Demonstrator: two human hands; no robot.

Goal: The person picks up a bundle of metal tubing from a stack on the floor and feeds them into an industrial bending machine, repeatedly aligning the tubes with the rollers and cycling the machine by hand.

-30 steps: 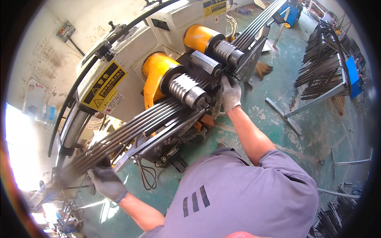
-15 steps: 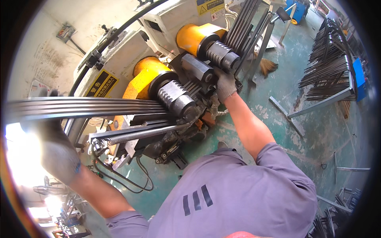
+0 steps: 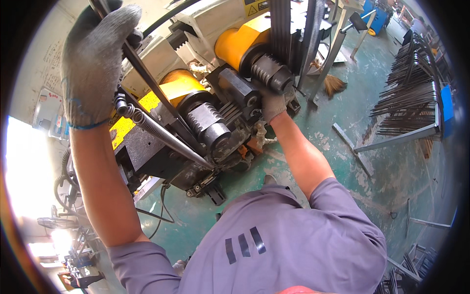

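Note:
My left hand (image 3: pixel 95 68), in a grey knitted glove with dark-coated fingers, is raised at the upper left. It is closed around long dark metal bars (image 3: pixel 159 93), which slope down to a ribbed steel roller (image 3: pixel 208 120) on a bending machine. Beside the bars runs a rod with a coil spring (image 3: pixel 164 137). My right hand (image 3: pixel 273 105), also gloved, rests beside the dark faceted block (image 3: pixel 238 88), below a second ribbed roller (image 3: pixel 271 73). The machine hides its fingers. More dark bars (image 3: pixel 280 29) stand steeply by that second roller.
Yellow housings (image 3: pixel 240 46) sit behind the rollers. At right, a metal rack (image 3: pixel 396 137) carries many thin dark bars (image 3: pixel 406 88). A broom head (image 3: pixel 335 85) lies on the green floor (image 3: pixel 323 137). Cables (image 3: pixel 164 210) hang under the machine.
My left hand has risen with the bars, which swung from nearly level to steeply sloping. The spring rod and the bars by the right roller have tilted too. My right hand has hardly moved.

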